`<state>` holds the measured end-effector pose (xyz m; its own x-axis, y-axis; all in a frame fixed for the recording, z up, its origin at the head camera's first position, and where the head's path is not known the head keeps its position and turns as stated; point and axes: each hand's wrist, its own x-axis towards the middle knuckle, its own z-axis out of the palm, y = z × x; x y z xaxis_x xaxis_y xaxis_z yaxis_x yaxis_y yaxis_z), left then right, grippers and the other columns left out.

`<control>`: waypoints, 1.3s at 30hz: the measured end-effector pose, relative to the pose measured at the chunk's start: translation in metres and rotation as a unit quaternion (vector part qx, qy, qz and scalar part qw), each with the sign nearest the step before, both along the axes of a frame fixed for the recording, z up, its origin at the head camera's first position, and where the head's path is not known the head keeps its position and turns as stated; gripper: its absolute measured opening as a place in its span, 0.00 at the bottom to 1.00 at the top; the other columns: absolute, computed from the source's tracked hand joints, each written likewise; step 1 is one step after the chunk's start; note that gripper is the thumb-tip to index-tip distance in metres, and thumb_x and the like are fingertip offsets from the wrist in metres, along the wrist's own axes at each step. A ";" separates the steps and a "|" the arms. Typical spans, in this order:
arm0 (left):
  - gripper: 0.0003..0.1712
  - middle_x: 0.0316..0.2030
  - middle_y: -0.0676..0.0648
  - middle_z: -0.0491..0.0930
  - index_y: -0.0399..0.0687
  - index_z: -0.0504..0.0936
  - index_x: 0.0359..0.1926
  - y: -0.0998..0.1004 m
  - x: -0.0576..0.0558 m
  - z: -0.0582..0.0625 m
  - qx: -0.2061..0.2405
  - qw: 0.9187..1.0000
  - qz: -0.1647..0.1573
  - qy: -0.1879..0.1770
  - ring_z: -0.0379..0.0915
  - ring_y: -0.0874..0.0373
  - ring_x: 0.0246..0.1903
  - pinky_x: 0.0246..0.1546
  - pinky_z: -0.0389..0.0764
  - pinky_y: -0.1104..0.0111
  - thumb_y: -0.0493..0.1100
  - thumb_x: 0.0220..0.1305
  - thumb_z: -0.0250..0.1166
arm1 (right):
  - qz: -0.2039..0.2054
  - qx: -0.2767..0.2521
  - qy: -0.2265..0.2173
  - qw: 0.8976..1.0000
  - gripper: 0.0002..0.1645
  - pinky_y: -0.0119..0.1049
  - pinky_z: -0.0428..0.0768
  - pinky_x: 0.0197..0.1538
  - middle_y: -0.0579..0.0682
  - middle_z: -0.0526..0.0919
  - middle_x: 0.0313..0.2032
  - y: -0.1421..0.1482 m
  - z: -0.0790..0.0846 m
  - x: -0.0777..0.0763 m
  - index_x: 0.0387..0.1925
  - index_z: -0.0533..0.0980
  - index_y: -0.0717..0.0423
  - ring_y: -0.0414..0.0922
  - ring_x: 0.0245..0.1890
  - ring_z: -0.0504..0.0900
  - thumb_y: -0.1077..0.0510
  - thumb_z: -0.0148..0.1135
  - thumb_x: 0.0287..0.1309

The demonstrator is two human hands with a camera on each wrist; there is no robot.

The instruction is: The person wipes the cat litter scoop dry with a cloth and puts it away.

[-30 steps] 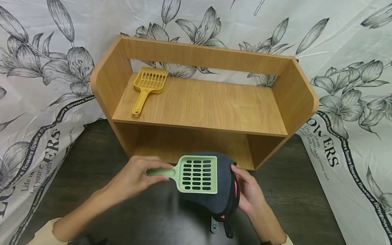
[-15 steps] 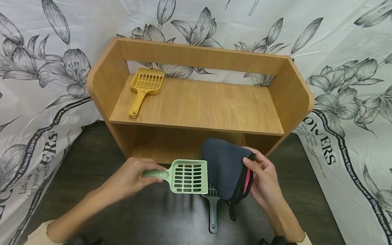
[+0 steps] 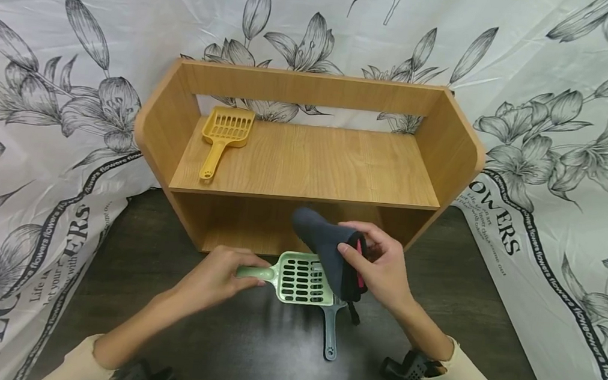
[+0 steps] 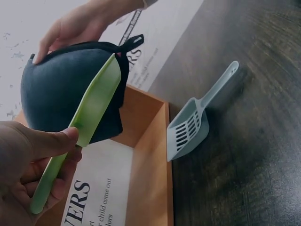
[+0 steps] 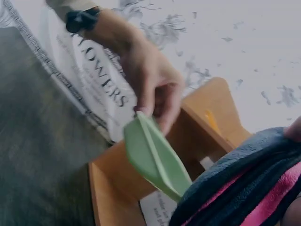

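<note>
Left grip (image 3: 222, 272) pinches green slotted scoop (image 3: 304, 279) by handle; right grip (image 3: 382, 266) pinches pink-lined navy fabric pouch (image 3: 327, 247) beside it. Grey scoop (image 3: 330, 330) on counter (image 3: 247, 348), yellow scoop (image 3: 226, 138) on shelf (image 3: 328, 162).

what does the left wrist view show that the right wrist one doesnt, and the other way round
Only the left wrist view shows the grey scoop, lying on the dark tabletop.

Only the right wrist view shows a small part of the yellow scoop and the black wrist device on the left arm.

Both show the left hand holding the green scoop, the right hand gripping the dark blue pouch, and parts of the wooden shelf, tabletop and printed cloth.
</note>
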<state>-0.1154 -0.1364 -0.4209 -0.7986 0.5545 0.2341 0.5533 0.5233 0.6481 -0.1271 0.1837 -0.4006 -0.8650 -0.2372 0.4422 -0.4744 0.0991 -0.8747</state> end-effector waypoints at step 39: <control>0.14 0.36 0.56 0.88 0.43 0.91 0.47 -0.007 0.002 -0.001 0.022 0.999 0.015 0.040 0.75 0.70 0.30 0.31 0.79 0.72 0.35 0.59 0.79 | 0.228 0.343 0.171 0.895 0.17 0.20 0.55 0.22 0.33 0.67 0.18 0.010 0.009 -0.017 0.53 0.85 0.50 0.22 0.18 0.52 0.63 0.66 0.64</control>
